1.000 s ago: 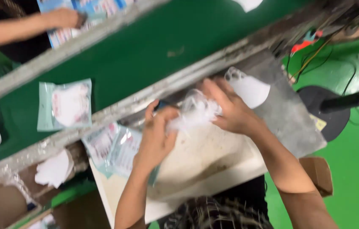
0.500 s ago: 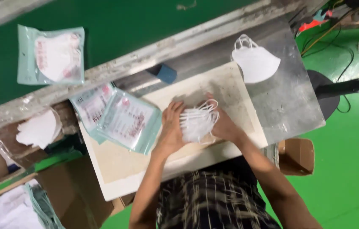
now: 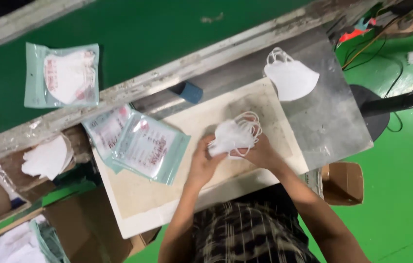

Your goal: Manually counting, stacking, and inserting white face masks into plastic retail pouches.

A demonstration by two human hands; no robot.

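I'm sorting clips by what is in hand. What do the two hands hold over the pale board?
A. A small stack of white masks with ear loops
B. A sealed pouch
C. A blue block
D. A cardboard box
A: both the left hand and the right hand grip a stack of white masks above the board; the pouches lie untouched beside them.

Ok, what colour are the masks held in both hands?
White, seen in the head view: masks held between left hand and right hand.
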